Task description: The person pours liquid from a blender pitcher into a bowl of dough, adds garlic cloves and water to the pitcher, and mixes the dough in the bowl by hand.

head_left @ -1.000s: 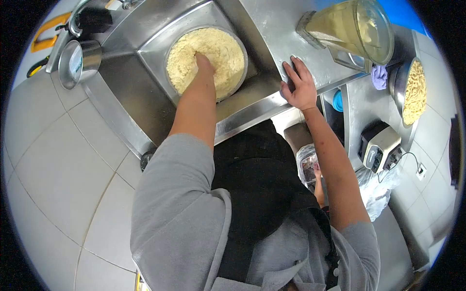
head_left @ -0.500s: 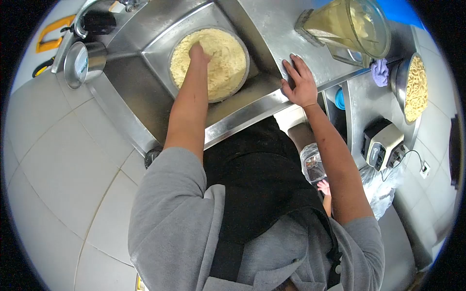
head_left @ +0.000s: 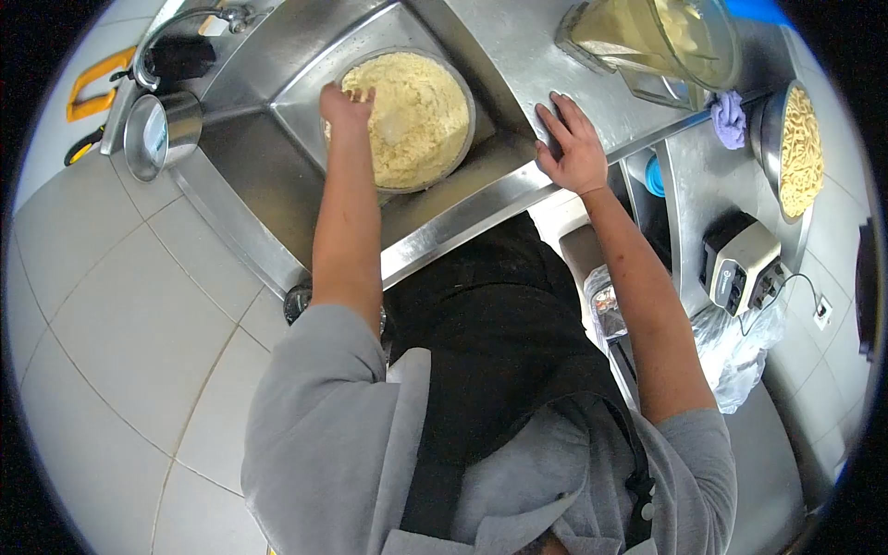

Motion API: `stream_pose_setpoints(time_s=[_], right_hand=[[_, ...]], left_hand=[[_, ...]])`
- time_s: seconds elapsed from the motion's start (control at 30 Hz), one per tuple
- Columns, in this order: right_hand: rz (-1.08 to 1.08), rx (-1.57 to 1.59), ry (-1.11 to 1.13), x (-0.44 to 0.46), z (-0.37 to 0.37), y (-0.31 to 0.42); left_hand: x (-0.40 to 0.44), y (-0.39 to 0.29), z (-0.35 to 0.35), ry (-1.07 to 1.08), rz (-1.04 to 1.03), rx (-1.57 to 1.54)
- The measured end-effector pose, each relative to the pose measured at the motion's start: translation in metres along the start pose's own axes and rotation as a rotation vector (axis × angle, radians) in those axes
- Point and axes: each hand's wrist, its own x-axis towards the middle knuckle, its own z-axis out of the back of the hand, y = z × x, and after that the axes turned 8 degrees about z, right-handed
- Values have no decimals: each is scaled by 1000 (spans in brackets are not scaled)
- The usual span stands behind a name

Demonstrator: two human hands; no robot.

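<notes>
A round metal bowl (head_left: 471,129) full of pale yellow, crumbly dough mixture (head_left: 421,116) sits in the steel sink (head_left: 245,153). My left hand (head_left: 348,104) is at the bowl's left rim, its fingers bent and apart over the edge of the mixture. Whether it presses on the rim or the mixture is hard to see. My right hand (head_left: 575,153) lies palm down on the steel counter (head_left: 504,55) at the sink's right edge, fingers spread and nothing in it.
A blender jar (head_left: 629,42) with pale contents stands on the counter. To the right are a purple cloth (head_left: 728,120), a bowl of pale strips (head_left: 801,153) and a blender base (head_left: 740,264). A metal pot (head_left: 162,134) and the faucet (head_left: 153,55) are at upper left.
My left hand has come out of the middle of the mixture and shifted left to the bowl's rim. My right hand stays flat on the counter. Another person's hand at lower right has gone from view.
</notes>
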Motion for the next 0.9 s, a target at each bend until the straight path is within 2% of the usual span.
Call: stream_pose_setpoints(time_s=[0.07,0.13,0.23,0.27,0.3,0.37,0.43,0.57,0.67,0.77,0.87,0.9], right_hand=[[5,10,-2,-1,-1,3],[-4,-1,6,1,-1,1],[9,7,4,1,0,1],[9,-1,10,0,1,3],[2,-2,16,0,0,3],[-5,-10,17,3,0,2],[-5,-5,18,5,0,3],[-10,-5,17,3,-1,2],[-2,-5,21,3,0,2],[-11,-13,29,1,1,3],[-16,-3,21,1,3,5],[-7,1,18,1,3,6]], left_hand=[[50,35,23,-49,106,-28],[54,76,41,50,113,189],[91,104,53,166,237,237],[99,109,52,169,244,232],[105,110,49,45,271,276],[117,111,40,-72,292,311],[133,119,44,-9,192,356],[166,119,65,128,292,280],[159,110,74,379,306,356],[83,87,56,329,414,364],[62,84,49,329,356,410],[73,89,50,278,245,496]])
